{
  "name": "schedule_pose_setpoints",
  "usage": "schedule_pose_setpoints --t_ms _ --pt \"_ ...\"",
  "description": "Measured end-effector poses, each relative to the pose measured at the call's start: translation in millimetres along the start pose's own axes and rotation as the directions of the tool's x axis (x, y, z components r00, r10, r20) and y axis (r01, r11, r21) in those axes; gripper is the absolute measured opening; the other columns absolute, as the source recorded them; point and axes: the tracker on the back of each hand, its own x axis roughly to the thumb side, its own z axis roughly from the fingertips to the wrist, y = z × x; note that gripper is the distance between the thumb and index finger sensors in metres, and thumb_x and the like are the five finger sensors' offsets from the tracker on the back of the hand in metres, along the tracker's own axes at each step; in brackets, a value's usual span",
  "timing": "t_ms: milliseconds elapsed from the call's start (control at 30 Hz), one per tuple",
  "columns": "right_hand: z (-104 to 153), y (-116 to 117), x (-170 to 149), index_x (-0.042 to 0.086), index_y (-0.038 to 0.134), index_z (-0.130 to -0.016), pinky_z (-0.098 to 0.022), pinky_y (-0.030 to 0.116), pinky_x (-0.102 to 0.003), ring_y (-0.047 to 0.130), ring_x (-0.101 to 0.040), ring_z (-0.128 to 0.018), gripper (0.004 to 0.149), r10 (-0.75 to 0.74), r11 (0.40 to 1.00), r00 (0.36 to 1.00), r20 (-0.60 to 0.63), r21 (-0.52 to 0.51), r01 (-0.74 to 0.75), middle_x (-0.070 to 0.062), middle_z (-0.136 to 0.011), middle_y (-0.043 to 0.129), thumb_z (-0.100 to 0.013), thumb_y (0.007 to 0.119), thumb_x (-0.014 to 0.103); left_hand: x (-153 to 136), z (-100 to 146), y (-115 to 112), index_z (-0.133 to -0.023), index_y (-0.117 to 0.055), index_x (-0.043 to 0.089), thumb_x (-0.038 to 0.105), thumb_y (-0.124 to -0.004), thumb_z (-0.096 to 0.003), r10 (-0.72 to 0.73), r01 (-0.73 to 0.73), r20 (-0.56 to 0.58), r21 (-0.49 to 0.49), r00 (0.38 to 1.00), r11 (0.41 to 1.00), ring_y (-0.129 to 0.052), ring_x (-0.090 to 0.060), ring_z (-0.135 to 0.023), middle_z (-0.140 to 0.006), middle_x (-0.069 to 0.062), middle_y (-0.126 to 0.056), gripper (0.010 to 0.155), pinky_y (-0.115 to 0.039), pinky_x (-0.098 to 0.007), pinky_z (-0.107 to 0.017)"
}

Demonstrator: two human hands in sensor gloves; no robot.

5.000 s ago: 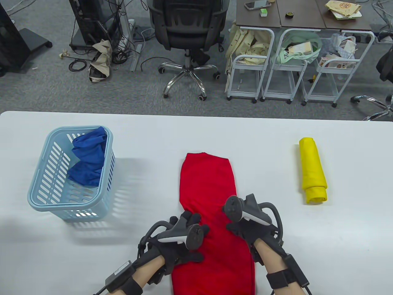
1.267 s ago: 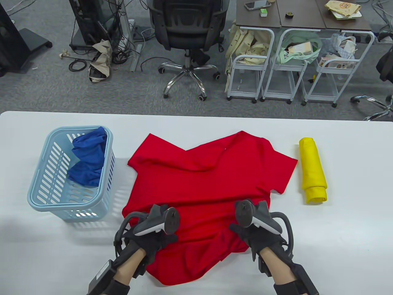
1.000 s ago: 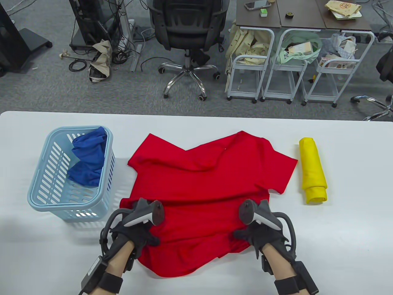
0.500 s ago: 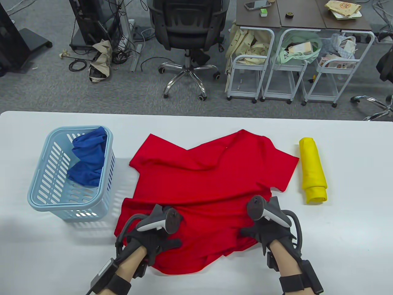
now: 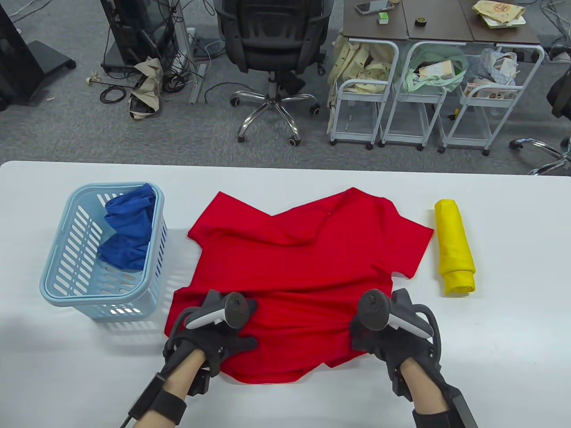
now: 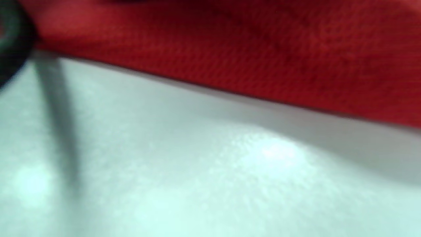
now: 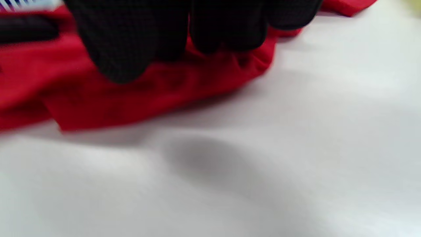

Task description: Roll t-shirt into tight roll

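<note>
A red t-shirt (image 5: 303,258) lies spread and creased on the white table (image 5: 499,339), collar away from me. My left hand (image 5: 223,339) sits on its near left hem with the thumb across the cloth. In the left wrist view the red hem (image 6: 263,49) is lifted a little off the table. My right hand (image 5: 379,343) grips the near right hem. Its gloved fingers (image 7: 125,49) curl into bunched red cloth (image 7: 148,95).
A light blue basket (image 5: 58,285) holding a blue cloth (image 5: 129,232) stands at the left. A rolled yellow shirt (image 5: 454,245) lies to the right of the red one. Beyond the far table edge are an office chair (image 5: 272,40) and white carts.
Five seconds ago the red shirt lay folded in a narrow strip; now it is spread wide. Over the last second both hands drew the near hem sideways and its edge moved away from me.
</note>
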Motion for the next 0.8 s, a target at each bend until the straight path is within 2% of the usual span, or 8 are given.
schedule_pose_setpoints --t_ms 67,167,233,433,533,567,700,800 --pt "-5.4 11.5 -2.8 0.029 0.062 -0.102 -0.074 0.050 -0.058 0.049 -0.036 -0.112 0.063 0.026 0.999 1.000 -0.004 0.026 -0.026 -0.005 -0.122 0.040 -0.046 0.091 0.042 -4.0 -0.5 1.2 -0.106 0.005 0.040 0.069 -0.047 -0.0500 0.014 -0.014 -0.005 0.002 1.000 1.000 0.012 -0.033 -0.105 -0.112 0.001 0.018 0.081 -0.005 -0.062 -0.073" --pt "-10.3 8.2 -11.6 0.029 0.073 -0.091 -0.075 0.049 -0.057 0.052 -0.033 -0.112 0.037 -0.052 0.999 0.999 0.003 -0.017 0.052 -0.001 -0.120 0.047 -0.055 0.082 0.033 -7.9 -1.0 2.3 -0.106 0.004 0.041 0.069 -0.047 -0.0503 0.025 -0.025 -0.006 0.003 1.000 1.000 0.012 -0.032 -0.105 -0.112 0.002 0.018 0.081 -0.004 -0.062 -0.073" --pt "-7.2 4.4 -24.3 0.029 0.076 -0.089 -0.074 0.051 -0.057 0.054 -0.032 -0.113 0.036 -0.112 0.993 0.994 0.006 -0.024 0.112 0.000 -0.119 0.051 -0.054 0.083 0.032 -10.0 -0.9 2.4 -0.106 0.003 0.041 0.068 -0.047 -0.0503 0.032 -0.032 -0.009 0.005 0.999 0.999 0.012 -0.032 -0.105 -0.112 0.003 0.018 0.080 -0.004 -0.061 -0.073" --pt "31.6 -18.6 -91.4 0.033 0.084 -0.085 -0.072 0.054 -0.059 0.057 -0.037 -0.112 0.034 -0.326 0.932 0.940 -0.104 -0.201 0.301 -0.004 -0.118 0.058 -0.053 0.084 0.025 -8.2 -1.8 1.2 -0.107 0.004 0.040 0.067 -0.050 -0.0514 0.078 -0.078 0.020 -0.011 0.997 0.997 0.015 -0.032 -0.104 -0.112 0.002 0.020 0.082 -0.001 -0.060 -0.072" --pt "40.2 -21.6 -101.8 0.032 0.081 -0.092 -0.072 0.055 -0.059 0.060 -0.038 -0.110 0.038 -0.205 0.964 0.923 -0.325 -0.228 0.134 -0.006 -0.118 0.059 -0.056 0.077 0.021 -6.8 -1.6 1.3 -0.107 0.005 0.038 0.067 -0.048 -0.0509 0.050 -0.050 0.010 -0.004 0.999 0.999 0.014 -0.034 -0.104 -0.112 -0.001 0.020 0.082 -0.002 -0.061 -0.072" --pt "40.6 -21.7 -99.8 0.030 0.077 -0.096 -0.072 0.055 -0.059 0.060 -0.039 -0.109 0.040 -0.225 0.959 0.923 -0.311 -0.237 0.154 -0.007 -0.118 0.057 -0.057 0.075 0.023 -7.0 -1.8 1.0 -0.106 0.005 0.038 0.067 -0.049 -0.0510 0.059 -0.059 0.012 -0.009 0.998 0.998 0.015 -0.034 -0.103 -0.111 0.000 0.020 0.083 -0.001 -0.061 -0.072" --pt "22.8 -17.7 -49.8 0.024 0.067 -0.105 -0.071 0.057 -0.055 0.064 -0.038 -0.106 0.051 -0.328 0.931 0.945 0.002 -0.171 0.324 -0.008 -0.117 0.059 -0.058 0.076 0.040 -6.8 -1.7 1.4 -0.107 0.005 0.038 0.068 -0.049 -0.0509 0.052 -0.052 0.010 -0.006 0.999 0.999 0.014 -0.034 -0.104 -0.111 -0.001 0.020 0.083 -0.001 -0.061 -0.072" --pt "6.7 -0.6 -5.1 0.023 0.052 -0.114 -0.073 0.051 -0.059 0.051 -0.040 -0.113 0.076 -0.126 0.991 0.991 0.051 -0.042 0.128 -0.009 -0.122 0.047 -0.050 0.080 0.054 -7.2 -1.3 1.8 -0.107 0.004 0.038 0.067 -0.049 -0.0509 0.055 -0.055 0.011 -0.001 0.998 0.998 0.014 -0.034 -0.104 -0.112 -0.001 0.019 0.083 -0.002 -0.061 -0.072"
